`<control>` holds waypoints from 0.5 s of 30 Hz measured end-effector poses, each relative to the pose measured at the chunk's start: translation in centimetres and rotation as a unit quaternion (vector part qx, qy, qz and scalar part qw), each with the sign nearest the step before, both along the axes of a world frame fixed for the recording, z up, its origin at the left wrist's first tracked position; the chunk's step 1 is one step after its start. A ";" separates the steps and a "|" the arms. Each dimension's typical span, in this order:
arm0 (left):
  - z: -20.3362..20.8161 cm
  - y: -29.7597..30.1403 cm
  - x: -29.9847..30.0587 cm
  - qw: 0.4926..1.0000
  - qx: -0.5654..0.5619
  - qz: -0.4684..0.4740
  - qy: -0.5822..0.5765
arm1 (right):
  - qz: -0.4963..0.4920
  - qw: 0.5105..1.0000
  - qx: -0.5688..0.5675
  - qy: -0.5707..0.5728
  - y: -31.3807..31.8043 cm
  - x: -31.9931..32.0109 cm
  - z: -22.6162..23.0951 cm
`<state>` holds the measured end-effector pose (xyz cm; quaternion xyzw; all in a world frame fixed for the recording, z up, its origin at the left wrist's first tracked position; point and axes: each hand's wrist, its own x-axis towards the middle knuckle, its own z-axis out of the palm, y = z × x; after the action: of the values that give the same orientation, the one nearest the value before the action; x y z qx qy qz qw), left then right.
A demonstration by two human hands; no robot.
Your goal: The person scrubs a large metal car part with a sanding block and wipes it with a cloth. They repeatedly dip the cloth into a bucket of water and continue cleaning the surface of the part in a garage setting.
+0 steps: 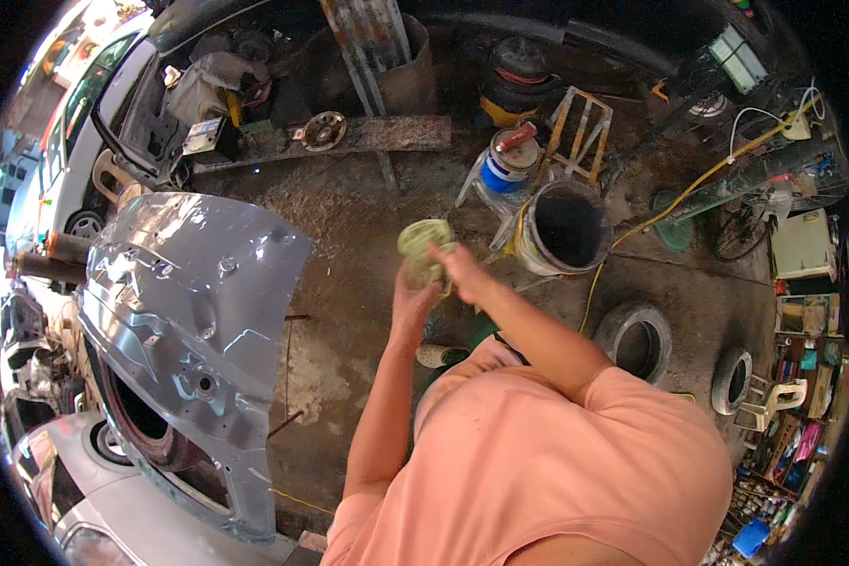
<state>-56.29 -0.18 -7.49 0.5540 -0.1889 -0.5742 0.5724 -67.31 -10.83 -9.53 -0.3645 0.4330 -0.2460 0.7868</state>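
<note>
- Fingers [441,253] of the right hand [463,272] bent inward, pressed onto a bunched yellow-green cloth [425,238]; some motion blur, exact fingertip contact hard to read.
- Left hand [415,294] below and left of it, fingers curled around the cloth's lower part; little gap visible, individual fingers partly hidden.
- Cloth at centre of frame, slightly above the middle, crumpled, held up between both hands over the stained concrete floor [349,212].
- Forearms bare, converging from below; salmon-pink shirt [575,453] fills lower centre.
- Left of frame: large glossy grey car body panel [255,292], inner side with holes and pressed ridges, well apart from the hands. Silver car [113,495] behind it, lower left.
- Right of centre: wide bucket [531,241] with dark interior, near the hands; blue-and-white pail [502,177] just beside it, a red object [516,137] on its lid.
- Lower right of centre: worn tyre [608,332] on the floor; a smaller tyre [721,385] farther right.
- Upper centre-left: long plank [387,135] carrying a round metal disc [324,131].
- Yellow cable [672,203] slanting across upper right.
</note>
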 end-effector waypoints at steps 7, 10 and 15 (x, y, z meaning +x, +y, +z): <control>-1.1 -0.8 -8.0 0.994 0.031 -0.097 0.043 | -0.214 0.958 -0.058 0.179 -6.1 -18.3 5.6; -6.3 2.1 -9.0 0.989 0.112 -0.084 0.055 | -0.186 0.940 -0.154 0.242 -11.3 -25.8 2.5; -11.2 11.3 -9.9 0.968 0.253 0.000 -0.003 | 0.006 0.876 -0.106 0.470 -16.6 -27.4 -9.1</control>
<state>-66.15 11.15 -18.67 0.6824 -0.0392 -0.6015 0.4135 -94.72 -27.39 -18.63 -0.5213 0.7205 -0.0854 0.4492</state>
